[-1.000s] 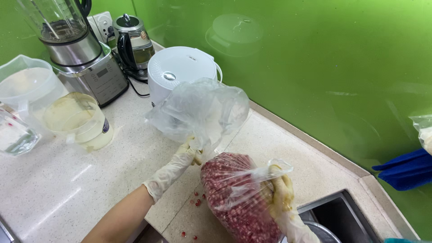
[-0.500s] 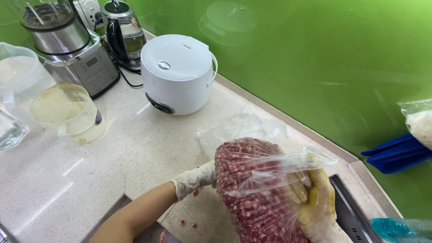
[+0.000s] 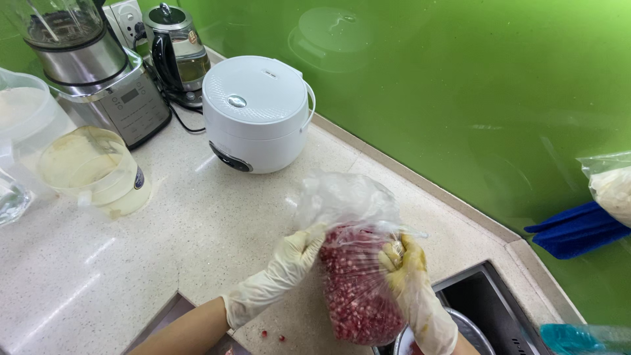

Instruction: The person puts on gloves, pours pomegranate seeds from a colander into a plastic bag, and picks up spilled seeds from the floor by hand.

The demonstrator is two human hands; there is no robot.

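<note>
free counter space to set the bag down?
Bare counter between the jug, the rice cooker and the left hand; a strip along the green wall right of the cooker. Crowded: back-left corner with blender and kettle.

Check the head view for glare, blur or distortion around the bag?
Head view: sharp overall, no motion blur on the left hand or right hand; the glossy green wall mirrors the rice cooker lid; the clear bag shows soft highlights, red seeds readable; wide-angle bending at edges.
</note>
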